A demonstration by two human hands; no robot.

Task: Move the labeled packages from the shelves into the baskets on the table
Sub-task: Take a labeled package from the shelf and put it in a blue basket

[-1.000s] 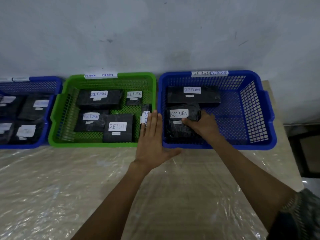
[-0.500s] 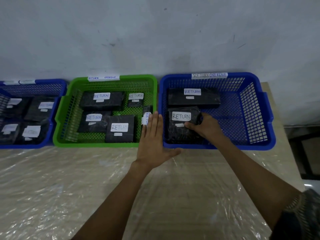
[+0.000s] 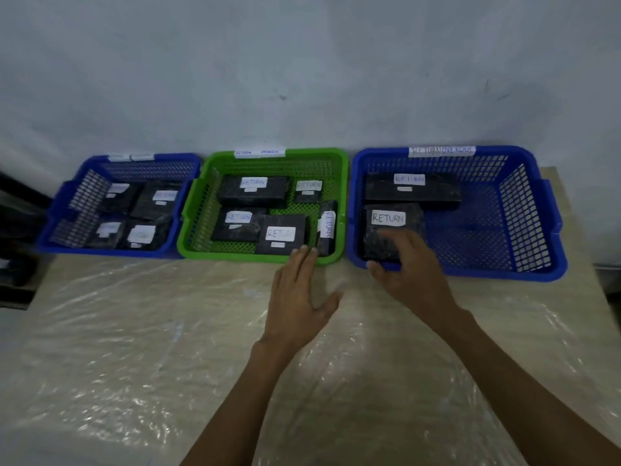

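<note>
The light is dim and bluish. Glare flecks the plastic sheet (image 3: 111, 391) near the fingers (image 3: 304, 264); the right hand (image 3: 413, 274) is motion-blurred. The basket (image 3: 111, 251) far left of them looks soft and bowed.

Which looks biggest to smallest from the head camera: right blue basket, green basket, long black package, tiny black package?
1. Right blue plastic mesh basket
2. Green plastic mesh basket
3. Long black package at the blue basket's back
4. Tiny black package at the green basket's back right
Similar distance, so order holds.
</note>
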